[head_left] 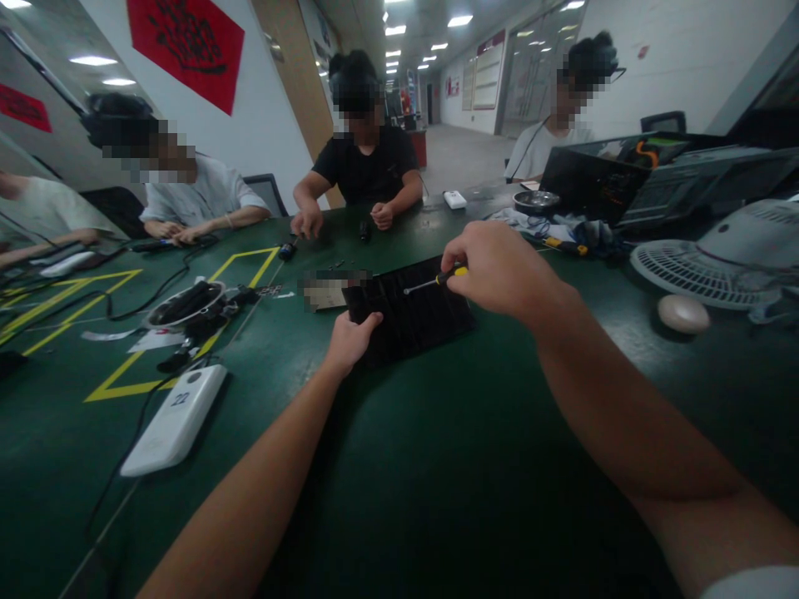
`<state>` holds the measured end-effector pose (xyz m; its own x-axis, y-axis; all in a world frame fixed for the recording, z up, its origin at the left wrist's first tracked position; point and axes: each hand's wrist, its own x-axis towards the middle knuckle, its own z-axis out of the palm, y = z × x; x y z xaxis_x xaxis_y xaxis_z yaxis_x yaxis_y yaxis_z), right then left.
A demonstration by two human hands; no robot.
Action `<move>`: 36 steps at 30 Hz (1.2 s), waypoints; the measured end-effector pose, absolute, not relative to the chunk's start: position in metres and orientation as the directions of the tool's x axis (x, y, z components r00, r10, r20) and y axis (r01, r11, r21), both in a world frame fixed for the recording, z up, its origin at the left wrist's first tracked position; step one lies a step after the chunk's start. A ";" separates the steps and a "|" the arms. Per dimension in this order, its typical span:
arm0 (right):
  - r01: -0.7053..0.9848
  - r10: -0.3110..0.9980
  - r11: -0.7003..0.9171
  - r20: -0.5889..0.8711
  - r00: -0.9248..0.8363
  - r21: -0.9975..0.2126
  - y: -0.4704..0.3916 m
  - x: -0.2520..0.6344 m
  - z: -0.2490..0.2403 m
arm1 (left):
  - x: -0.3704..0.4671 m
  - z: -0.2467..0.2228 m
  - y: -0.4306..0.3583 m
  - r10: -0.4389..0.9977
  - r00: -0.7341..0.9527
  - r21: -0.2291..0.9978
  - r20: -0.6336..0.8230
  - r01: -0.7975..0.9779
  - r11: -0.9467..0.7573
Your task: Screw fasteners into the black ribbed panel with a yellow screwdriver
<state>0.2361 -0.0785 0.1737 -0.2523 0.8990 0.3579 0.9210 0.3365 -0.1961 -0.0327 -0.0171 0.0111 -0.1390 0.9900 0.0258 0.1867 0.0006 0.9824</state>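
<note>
Looks like driver work: right hand [490, 264] is pinching the screwdriver [444, 276] in its fingers, wrist bending down, tip pointing to nine o'clock over the panel [437, 312]; contact unclear. Panel is sitting at twelve o'clock on the surface [499, 466]. Left hand [349, 341] is gripping its eight-o'clock edge, thumb on top, other fingers mostly hidden. Likely calling for steady panel, aligned tip.

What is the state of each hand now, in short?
Left hand: closed on the left edge of the black panel.
Right hand: closed, holding the yellow-and-black screwdriver.
</note>
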 end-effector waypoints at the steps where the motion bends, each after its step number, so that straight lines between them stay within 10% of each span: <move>1: 0.922 0.900 0.333 0.357 -0.249 -0.197 -0.079 0.236 0.174 | -0.032 0.012 -0.018 0.989 -0.142 0.981 0.029 0.194 -0.001; 36: 0.925 0.908 0.322 0.343 -0.241 -0.202 -0.079 0.235 0.173 | -0.032 0.015 -0.020 0.986 -0.167 0.982 0.025 0.190 0.007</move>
<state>0.2348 -0.0790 0.1727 -0.2409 0.9078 0.3434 0.9248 0.3220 -0.2025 -0.0316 -0.0201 0.0146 -0.1670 0.9856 0.0249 0.1903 0.0075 0.9817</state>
